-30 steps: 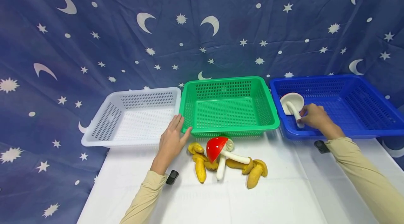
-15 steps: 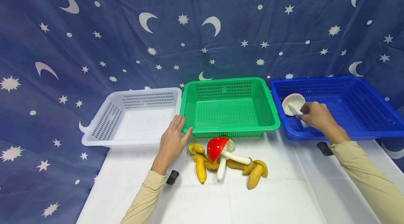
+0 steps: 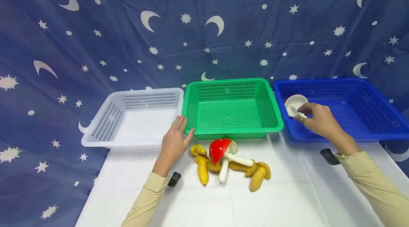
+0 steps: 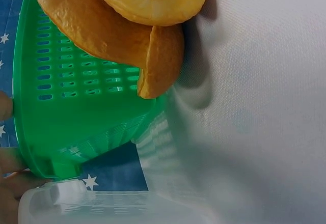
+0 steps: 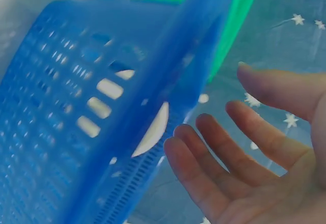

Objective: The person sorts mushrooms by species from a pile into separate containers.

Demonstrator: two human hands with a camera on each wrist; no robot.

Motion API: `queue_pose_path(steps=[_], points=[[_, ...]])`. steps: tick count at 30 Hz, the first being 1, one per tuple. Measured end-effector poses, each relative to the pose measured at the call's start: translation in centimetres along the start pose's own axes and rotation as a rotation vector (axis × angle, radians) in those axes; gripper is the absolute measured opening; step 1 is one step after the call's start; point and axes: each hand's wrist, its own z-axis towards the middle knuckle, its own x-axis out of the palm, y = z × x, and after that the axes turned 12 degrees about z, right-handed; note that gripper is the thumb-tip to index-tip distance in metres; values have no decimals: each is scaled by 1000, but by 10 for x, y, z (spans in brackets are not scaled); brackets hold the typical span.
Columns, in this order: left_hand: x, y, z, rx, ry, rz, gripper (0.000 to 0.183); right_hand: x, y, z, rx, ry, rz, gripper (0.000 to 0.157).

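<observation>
A toy mushroom (image 3: 294,103) with a white underside and stem lies in the left part of the blue basket (image 3: 345,137). Over its stem in the head view is my right hand (image 3: 322,122); the right wrist view shows the thumb and fingers (image 5: 204,175) apart with nothing between them, beside the basket's rim. My left hand (image 3: 174,140) rests with extended fingers where the white basket (image 3: 127,144) and green basket (image 3: 236,131) meet. To its right on the table lie a red-capped mushroom (image 3: 218,150) with a white stem and several yellow-brown mushrooms (image 3: 258,177).
The three baskets stand side by side along the back of the white-covered table (image 3: 239,207). Behind them hangs a dark blue cloth (image 3: 179,14) with moons and stars. A second white stem (image 3: 223,172) shows beneath the red-capped mushroom.
My right hand has let go of the mushroom's stem and its fingers have spread. The mushroom has settled slightly in the blue basket. My left hand stays put.
</observation>
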Motion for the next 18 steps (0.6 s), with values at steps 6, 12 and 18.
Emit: queue_pose_path(steps=[6,12,18], points=[[-1,0,0,-2,0,1,56,4,19,-7,-58,-15,33,31],[-2,-1,0,0,-10,-1,56,12,36,-14,-125,-10,73,23],[-2,-1,0,5,-11,5,56,18,53,-24,-170,26,92,22]])
